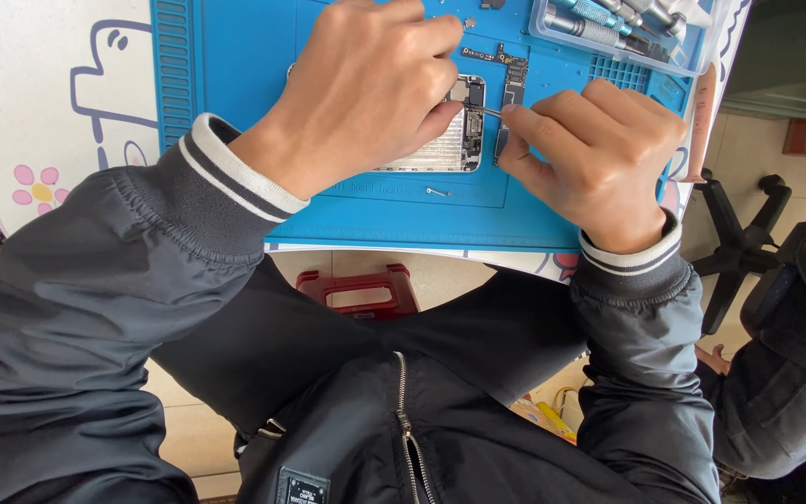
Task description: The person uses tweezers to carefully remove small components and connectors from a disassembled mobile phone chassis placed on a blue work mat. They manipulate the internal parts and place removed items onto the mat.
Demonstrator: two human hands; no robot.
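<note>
On the blue work mat (235,56) lies an opened phone (440,149), its inner parts bare. Over it the left hand (366,93) presses down, fingers curled against the phone's upper edge. Beside it the right hand (599,159) pinches thin metal tweezers (485,110), tip at the phone's top corner. Just beyond lies a loose circuit board (512,84), and farther off a clear tool case (622,28).

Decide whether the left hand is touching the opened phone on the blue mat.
Touching. The head view shows the left hand lying over the phone, fingertips pressed against its open frame.
</note>
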